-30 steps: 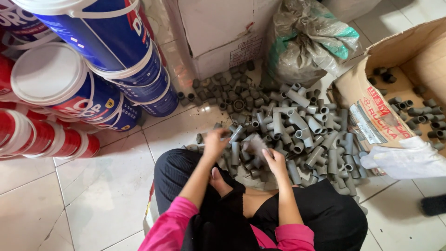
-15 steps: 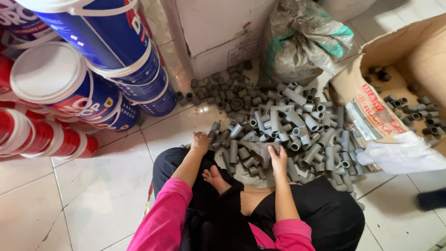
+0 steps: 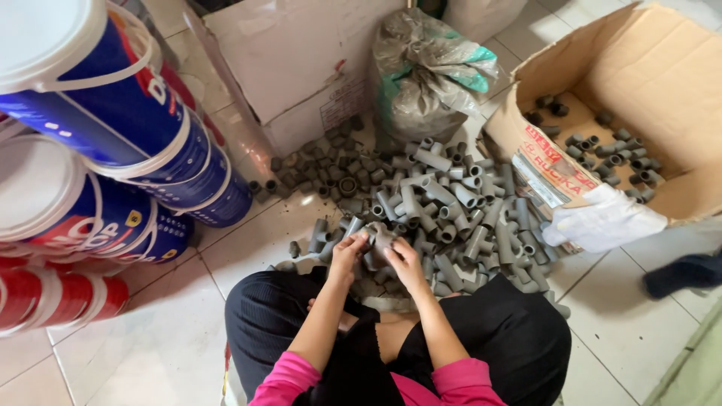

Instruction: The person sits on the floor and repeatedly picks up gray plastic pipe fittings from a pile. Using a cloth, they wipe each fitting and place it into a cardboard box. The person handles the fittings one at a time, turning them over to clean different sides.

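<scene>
- The left hand [image 3: 348, 249] and the right hand [image 3: 401, 256] were both closed around one grey pipe fitting [image 3: 377, 237], held just above the near edge of the heap of grey fittings [image 3: 444, 218] on the tiled floor [image 3: 158, 353].
- The fitting sat between the fingertips of both hands, in front of the person's crossed legs in black trousers [image 3: 496, 338].
- To my judgement, the step called for a firm grip on both ends, with the piece kept low over the heap so a slip would drop it back among the others.
- The loose fittings in the heap were too many to count; many dozens, I would say.
- One open cardboard box [image 3: 662, 68] stood to the right, with roughly twenty small dark fittings inside.
- One white box [image 3: 293, 60] and one stuffed plastic sack [image 3: 429, 75] stood behind the heap.
- At least three blue-and-white buckets [image 3: 105, 98] were stacked at the left, with red ones [image 3: 53, 301] below, cut off by the frame.
</scene>
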